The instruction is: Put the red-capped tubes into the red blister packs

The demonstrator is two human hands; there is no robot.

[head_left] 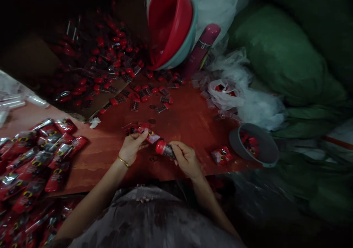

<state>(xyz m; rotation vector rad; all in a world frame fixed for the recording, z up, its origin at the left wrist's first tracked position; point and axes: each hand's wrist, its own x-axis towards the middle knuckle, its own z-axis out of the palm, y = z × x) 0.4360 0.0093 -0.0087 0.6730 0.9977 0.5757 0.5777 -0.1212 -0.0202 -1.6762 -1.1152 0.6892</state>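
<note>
My left hand, with a gold bangle at the wrist, pinches a red printed plastic pouch whose clear end points right. In my right hand is a small clear bottle with a red cap and dark contents, its cap turned toward the pouch. Bottle and pouch are close together; whether they touch I cannot tell. More red packaging lies under and just left of my left fingers. Several similar red-capped bottles are scattered on the red tabletop beyond my hands.
An open cardboard box spills red-capped bottles at the back left. Filled red packets pile up at the left. A grey bowl holds red pieces, with a red packet beside it. Red basin, thermos and plastic bags stand behind.
</note>
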